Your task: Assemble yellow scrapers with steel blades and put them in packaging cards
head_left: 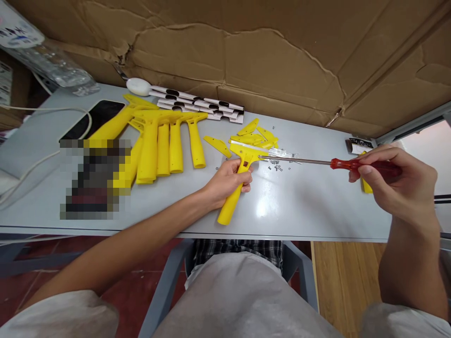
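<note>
My left hand (230, 182) is wrapped round the neck of a yellow plastic scraper (230, 202), its wide head pointing away from me with a pale strip along the far edge. In my right hand (394, 178) is a screwdriver (343, 163) with a red see-through handle and a long metal shaft. The shaft's tip touches, or nearly touches, the right side of the scraper's head. Just behind that head lie loose yellow cover pieces (217, 145). Small screws (276, 166) and clear or metallic strips (283, 153) are scattered beside them.
Several yellow scraper handles (148, 150) are grouped at the left, near a dark phone (105, 115). Behind them are stacked white-and-black card strips (200, 105) and a white spoon-shaped item (138, 86). A plastic bottle (59, 65) stands back left. Cardboard (246, 61) walls the table's rear.
</note>
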The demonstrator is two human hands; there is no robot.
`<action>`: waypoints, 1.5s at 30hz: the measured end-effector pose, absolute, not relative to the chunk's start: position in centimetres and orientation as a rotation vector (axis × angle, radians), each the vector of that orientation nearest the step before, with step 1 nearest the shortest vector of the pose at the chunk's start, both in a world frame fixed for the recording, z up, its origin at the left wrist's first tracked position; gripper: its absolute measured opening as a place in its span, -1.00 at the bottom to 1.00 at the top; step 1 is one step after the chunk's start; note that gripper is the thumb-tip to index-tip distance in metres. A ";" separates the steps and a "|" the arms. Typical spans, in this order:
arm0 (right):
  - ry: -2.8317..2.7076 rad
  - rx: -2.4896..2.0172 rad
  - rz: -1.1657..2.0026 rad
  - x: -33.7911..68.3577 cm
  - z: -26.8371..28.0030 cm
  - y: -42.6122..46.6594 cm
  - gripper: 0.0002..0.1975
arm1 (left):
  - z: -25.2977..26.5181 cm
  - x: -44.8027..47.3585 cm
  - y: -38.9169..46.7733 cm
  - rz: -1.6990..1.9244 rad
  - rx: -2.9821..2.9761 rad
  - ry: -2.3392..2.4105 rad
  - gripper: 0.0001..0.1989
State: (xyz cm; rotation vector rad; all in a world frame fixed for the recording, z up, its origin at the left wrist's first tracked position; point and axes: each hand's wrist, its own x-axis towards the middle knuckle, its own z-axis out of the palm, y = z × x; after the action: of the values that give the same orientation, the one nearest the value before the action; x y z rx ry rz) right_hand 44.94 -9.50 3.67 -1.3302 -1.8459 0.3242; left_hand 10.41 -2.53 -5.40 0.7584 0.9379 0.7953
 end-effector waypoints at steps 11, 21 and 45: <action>-1.806 -1.628 0.268 41.2 8.6 -8.9 -0.74 | -5.6 10.5 -2.6 0.812 0.739 0.953 -0.69; -1.743 -1.589 0.276 41.9 8.0 -8.9 -0.63 | -5.3 10.5 -2.7 0.800 0.691 0.917 -0.68; -1.789 -1.681 0.313 41.9 9.1 -8.3 -0.52 | -5.6 10.5 -2.7 0.807 0.721 0.962 -0.65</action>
State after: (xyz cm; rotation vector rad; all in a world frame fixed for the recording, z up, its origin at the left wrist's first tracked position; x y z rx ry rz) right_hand 41.87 -8.34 9.07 -1.6811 -1.7894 0.3131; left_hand 10.52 -2.68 -5.62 0.7210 0.9625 0.8069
